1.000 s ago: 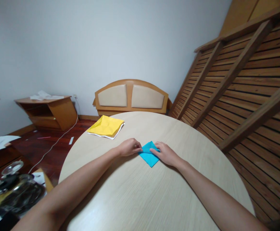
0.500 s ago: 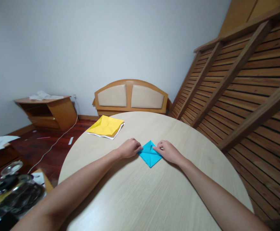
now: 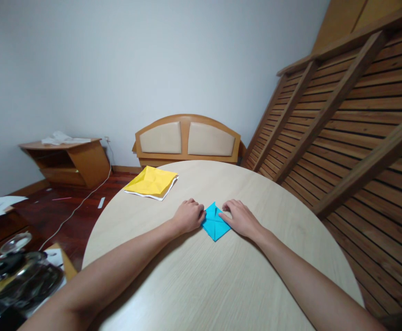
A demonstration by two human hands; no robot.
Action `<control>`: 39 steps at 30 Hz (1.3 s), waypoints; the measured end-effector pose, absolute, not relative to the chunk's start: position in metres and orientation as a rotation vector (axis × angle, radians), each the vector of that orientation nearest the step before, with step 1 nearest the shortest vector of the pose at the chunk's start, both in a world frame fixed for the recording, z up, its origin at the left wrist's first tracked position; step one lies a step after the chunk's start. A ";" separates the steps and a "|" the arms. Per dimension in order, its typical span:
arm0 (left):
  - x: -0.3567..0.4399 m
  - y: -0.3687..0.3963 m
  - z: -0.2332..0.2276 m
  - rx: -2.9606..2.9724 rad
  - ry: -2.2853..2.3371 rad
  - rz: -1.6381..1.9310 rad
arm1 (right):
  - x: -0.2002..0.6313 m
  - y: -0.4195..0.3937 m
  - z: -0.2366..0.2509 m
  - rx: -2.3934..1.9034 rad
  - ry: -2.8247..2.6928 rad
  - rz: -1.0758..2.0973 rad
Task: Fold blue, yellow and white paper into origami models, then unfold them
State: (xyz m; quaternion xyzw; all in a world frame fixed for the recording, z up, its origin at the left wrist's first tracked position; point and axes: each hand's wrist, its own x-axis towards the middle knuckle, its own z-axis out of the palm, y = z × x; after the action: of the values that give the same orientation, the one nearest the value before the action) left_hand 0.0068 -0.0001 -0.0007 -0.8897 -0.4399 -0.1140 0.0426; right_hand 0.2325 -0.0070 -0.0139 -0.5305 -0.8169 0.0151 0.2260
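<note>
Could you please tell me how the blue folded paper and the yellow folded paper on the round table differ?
The blue folded paper looks smaller than the yellow folded paper. The blue one lies between the left hand and right hand, both touching it; the yellow one lies untouched, farther away near the table's left edge. The yellow one shows a white underside at its edge; the blue one shows none. Both are creased and rest on the pale round wooden table.
</note>
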 end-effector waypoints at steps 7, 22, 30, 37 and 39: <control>0.008 0.001 -0.004 -2.693 -1.330 -0.346 | 0.216 -0.023 -0.002 -1.272 -2.433 0.003; 0.010 -0.003 -0.003 -2.660 -1.409 -0.344 | 0.223 -0.025 -0.002 -1.293 -2.551 0.057; 0.007 -0.002 -0.011 -2.839 -1.265 -0.513 | 0.239 -0.014 -0.009 -1.141 -2.552 0.209; 0.009 0.000 -0.017 -2.865 -1.227 -0.553 | 0.233 -0.015 -0.009 -1.506 -2.274 0.158; 0.009 0.000 -0.017 -2.864 -1.223 -0.553 | 0.229 -0.018 -0.006 -1.664 -2.196 0.108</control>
State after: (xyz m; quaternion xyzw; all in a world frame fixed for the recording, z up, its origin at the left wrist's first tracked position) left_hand 0.0086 0.0005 -0.0171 -0.9054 -0.3868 -0.1749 -0.0105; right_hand 0.2285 -0.0176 -0.0063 -0.5924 -0.7817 0.0384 0.1910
